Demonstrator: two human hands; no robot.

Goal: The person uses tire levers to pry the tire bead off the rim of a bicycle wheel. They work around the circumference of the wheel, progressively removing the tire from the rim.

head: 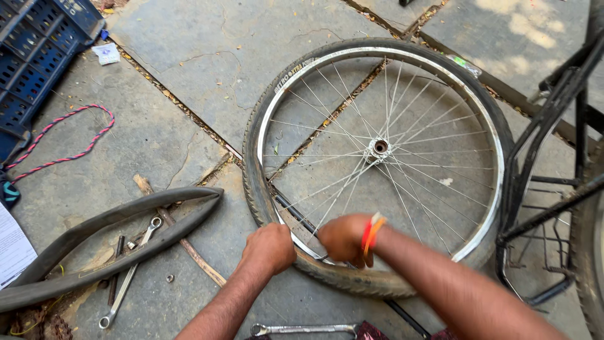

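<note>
A bicycle wheel lies flat on the stone floor, with a silver rim (497,151), thin spokes, a hub (380,148) and a black tyre (253,182) around it. My left hand (270,247) is closed on the near edge of the tyre and rim. My right hand (345,239), with red and orange threads at the wrist, grips the same near edge just to the right. What lies under the fingers is hidden.
A flat black inner tube (119,236) lies at left, with a spanner (129,277) across it. Another spanner (302,328) rests by the bottom edge. A blue crate (38,44) and red-black cord (63,141) are top left. A black bicycle frame (547,164) stands right.
</note>
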